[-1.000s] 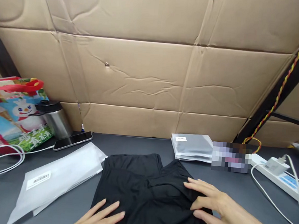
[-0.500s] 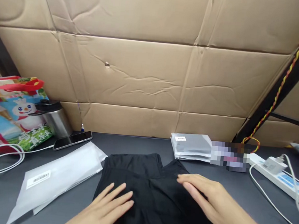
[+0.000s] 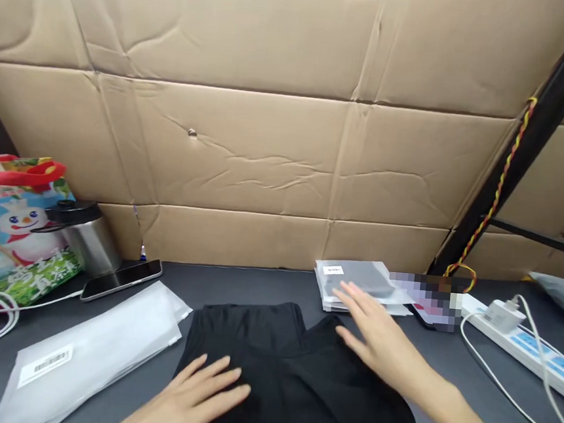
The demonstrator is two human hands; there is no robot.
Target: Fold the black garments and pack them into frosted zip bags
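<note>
A black fabric garment lies spread on the dark table, its lower part cut off by the bottom of the view. With fingers spread, my left hand rests on its left side. My right hand is raised over the garment's upper right edge, open and holding nothing. Its fingertips overlap the front of a stack of clear plastic bags in the picture; I cannot tell whether they touch. White bags with a barcode label lie to the left of the garment.
At the left stand a colourful carrier bag and a steel flask, with a phone on a white cable before them. A white power strip with a charger lies right. Cardboard forms the back wall.
My right hand has lifted off the garment and moved up toward the stack of clear bags, its fingers spreading. My left hand stays on the fabric. The view has shifted slightly.
</note>
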